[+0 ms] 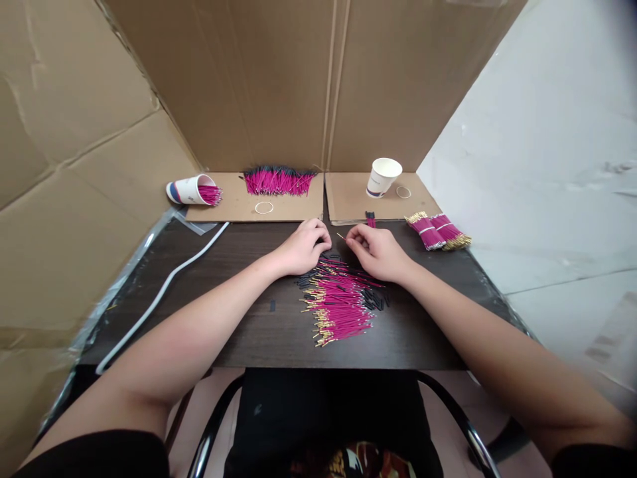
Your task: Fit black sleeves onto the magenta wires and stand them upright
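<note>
A loose heap of short magenta wires with gold tips (338, 305) lies on the dark table (239, 318), mixed with small black sleeves (375, 300). My left hand (303, 247) rests curled at the heap's far left edge; what it holds is hidden. My right hand (378, 252) pinches one thin wire (341, 236) whose tip points toward my left hand. The two hands are a few centimetres apart.
A sleeved wire pile (279, 180) and a tipped cup holding wires (192, 190) lie on cardboard at the back left. An upright paper cup (382, 176) stands back right. Banded wire bundles (438, 231) lie at the right. Cardboard walls enclose the desk; a white cable (159, 295) crosses the left.
</note>
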### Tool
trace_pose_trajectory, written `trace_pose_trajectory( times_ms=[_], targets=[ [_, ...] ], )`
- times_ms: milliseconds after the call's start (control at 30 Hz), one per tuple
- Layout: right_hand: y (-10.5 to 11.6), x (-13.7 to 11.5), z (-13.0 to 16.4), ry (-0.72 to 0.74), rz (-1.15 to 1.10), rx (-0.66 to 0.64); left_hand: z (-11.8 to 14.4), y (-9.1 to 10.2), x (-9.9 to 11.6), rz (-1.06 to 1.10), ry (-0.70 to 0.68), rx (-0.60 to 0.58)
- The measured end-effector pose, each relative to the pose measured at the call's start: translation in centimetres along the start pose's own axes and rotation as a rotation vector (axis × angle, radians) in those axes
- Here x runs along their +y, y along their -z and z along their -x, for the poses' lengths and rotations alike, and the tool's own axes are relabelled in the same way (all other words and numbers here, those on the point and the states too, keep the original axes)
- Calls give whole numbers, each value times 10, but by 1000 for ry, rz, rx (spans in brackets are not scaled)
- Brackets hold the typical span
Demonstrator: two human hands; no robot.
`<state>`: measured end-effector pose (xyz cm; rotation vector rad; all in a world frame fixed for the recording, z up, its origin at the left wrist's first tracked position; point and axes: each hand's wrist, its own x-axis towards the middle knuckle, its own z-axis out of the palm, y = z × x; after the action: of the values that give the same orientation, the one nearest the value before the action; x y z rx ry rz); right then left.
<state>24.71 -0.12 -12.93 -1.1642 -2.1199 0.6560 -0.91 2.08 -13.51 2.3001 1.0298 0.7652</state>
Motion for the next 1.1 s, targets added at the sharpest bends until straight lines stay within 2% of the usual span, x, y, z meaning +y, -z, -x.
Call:
trace_pose_trajectory(
  times_ms=[167, 333, 600, 833, 1100],
  targets=[
    [0, -2, 0, 8, -13, 15, -3, 0, -1, 36, 42, 54],
    [0, -8, 0, -2, -56, 72, -5, 1, -2, 291, 190, 81],
    [-2, -9, -1, -14, -99, 122, -7, -2, -5, 560, 268, 126],
    [-4, -1, -2, 67, -128, 151, -6, -4, -7, 578, 247, 144],
    [-5, 2, -2, 75, -108, 148, -6, -1, -3, 528, 234, 140]
  ],
)
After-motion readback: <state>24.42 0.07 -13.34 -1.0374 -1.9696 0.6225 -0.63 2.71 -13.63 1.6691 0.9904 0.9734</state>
